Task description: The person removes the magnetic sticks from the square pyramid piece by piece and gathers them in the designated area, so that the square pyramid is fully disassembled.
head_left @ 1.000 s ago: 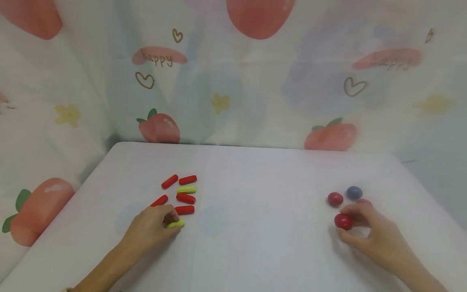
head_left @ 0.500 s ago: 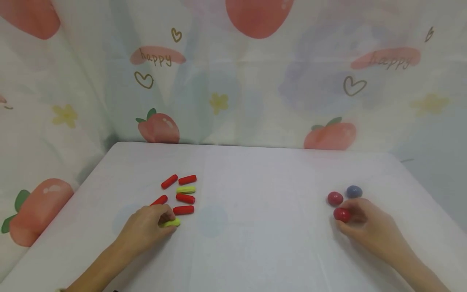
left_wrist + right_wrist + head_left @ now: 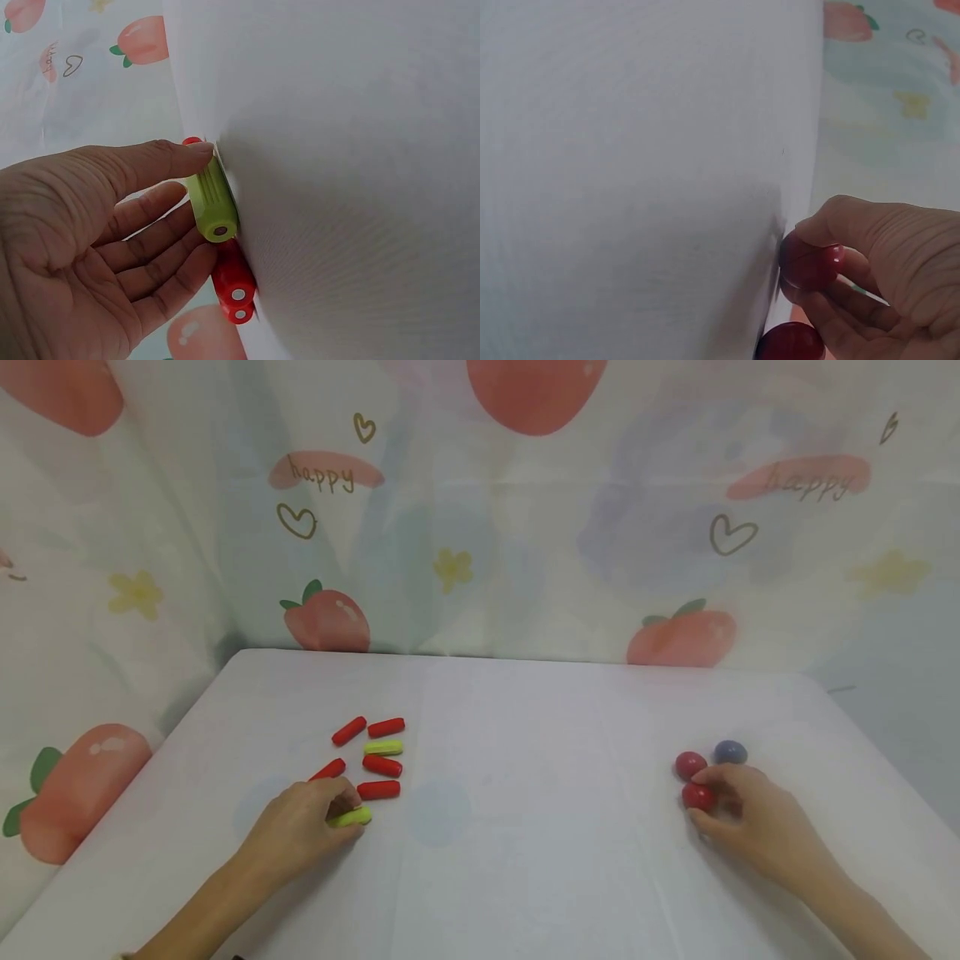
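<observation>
In the head view, my left hand (image 3: 303, 822) pinches a short yellow-green rod (image 3: 351, 817) between thumb and fingers, low at the table. A round grey disc marks that rod's (image 3: 217, 202) near end in the left wrist view. Just beyond it lies a red rod (image 3: 379, 790). At the right, my right hand (image 3: 765, 822) holds a glossy red ball (image 3: 697, 797) between thumb and fingers, close to the white table top. Another red ball (image 3: 691, 766) sits right behind it, with a blue ball (image 3: 730, 752) farther back. The hand covers whatever lies under its palm.
More red rods (image 3: 382, 766) and a second yellow-green rod (image 3: 383, 747) lie loosely grouped beyond my left hand. A white table top (image 3: 525, 793) spans between the two groups. Printed cloth (image 3: 510, 527) hangs along the back and left.
My right hand has moved slightly away from me and left, bringing its red ball near the other one. A red ball behind that hand is now covered. My left hand shifted slightly left with the rod.
</observation>
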A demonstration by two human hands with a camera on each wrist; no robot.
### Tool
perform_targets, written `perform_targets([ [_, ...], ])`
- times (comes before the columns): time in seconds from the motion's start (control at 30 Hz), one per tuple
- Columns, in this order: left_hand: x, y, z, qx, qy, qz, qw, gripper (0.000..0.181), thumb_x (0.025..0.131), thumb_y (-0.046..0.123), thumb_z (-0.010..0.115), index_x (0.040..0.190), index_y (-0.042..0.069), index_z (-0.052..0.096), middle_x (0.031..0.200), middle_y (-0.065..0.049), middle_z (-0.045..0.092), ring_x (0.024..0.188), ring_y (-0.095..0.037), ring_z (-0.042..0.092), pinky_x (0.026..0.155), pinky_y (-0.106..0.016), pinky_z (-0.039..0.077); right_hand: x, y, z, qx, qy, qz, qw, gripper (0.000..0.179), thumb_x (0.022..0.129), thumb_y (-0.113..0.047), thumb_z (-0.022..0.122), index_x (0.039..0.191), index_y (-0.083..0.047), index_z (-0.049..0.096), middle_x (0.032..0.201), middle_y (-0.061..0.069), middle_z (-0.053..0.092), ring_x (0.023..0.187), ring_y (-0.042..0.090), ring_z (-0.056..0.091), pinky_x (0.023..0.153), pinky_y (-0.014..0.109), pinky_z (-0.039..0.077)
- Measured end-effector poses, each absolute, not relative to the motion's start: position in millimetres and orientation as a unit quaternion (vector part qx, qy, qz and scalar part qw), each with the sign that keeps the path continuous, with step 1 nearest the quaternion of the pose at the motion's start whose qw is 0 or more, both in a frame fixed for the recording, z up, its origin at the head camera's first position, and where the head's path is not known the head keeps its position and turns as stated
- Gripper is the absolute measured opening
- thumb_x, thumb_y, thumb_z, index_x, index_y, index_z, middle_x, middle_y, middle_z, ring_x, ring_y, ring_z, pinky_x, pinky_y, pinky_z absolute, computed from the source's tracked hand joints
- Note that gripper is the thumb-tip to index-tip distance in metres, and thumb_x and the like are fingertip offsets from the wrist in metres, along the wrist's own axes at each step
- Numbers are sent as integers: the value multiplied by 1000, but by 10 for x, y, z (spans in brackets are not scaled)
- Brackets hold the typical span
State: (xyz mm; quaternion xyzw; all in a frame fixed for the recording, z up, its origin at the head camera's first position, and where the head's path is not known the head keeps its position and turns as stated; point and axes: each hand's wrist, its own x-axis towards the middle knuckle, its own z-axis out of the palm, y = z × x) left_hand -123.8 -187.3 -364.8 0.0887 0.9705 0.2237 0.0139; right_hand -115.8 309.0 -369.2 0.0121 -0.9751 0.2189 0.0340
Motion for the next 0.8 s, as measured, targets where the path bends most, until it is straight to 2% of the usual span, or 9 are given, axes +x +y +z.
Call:
perform_targets([
  [0.17,-1234,-1875,-3641,89,970,224,12,29,73,17,93,92,12,72,76,7,66,70,-9,58,69,-28,56,-1160,3087,-3697,12,-976,213,32,48,81,-15,87,119,0,63,117,24,66,100,38,63,88,58,56],
  [0.43,-1209,-1902,-3624,101,967,231,-17,28,74,16,93,92,12,73,76,7,67,70,-8,60,68,-25,56,-1161,3088,-3700,6,-976,217,25,53,81,-17,87,124,1,62,122,27,65,104,43,64,87,58,56],
  [0.57,-1204,-1900,-3631,117,962,245,-39,25,77,17,91,93,13,73,78,8,66,73,-10,59,68,-25,55,-1149,3106,-3709,15,-974,221,41,53,81,-19,88,124,1,64,119,26,66,100,39,66,85,55,58],
  [0.67,-1203,-1835,-3640,130,950,278,-55,22,80,17,89,95,14,73,84,7,70,77,-12,64,73,-29,58,-1117,3084,-3704,28,-967,241,77,48,82,-22,88,121,-2,68,111,18,71,92,26,67,79,35,61],
  [0.8,-1235,-1625,-3655,149,927,341,-51,22,82,18,87,98,12,73,92,5,74,87,-14,72,81,-34,60,-1081,2943,-3666,41,-944,309,111,37,87,-23,83,118,-6,70,109,11,73,86,-1,65,72,9,50],
])
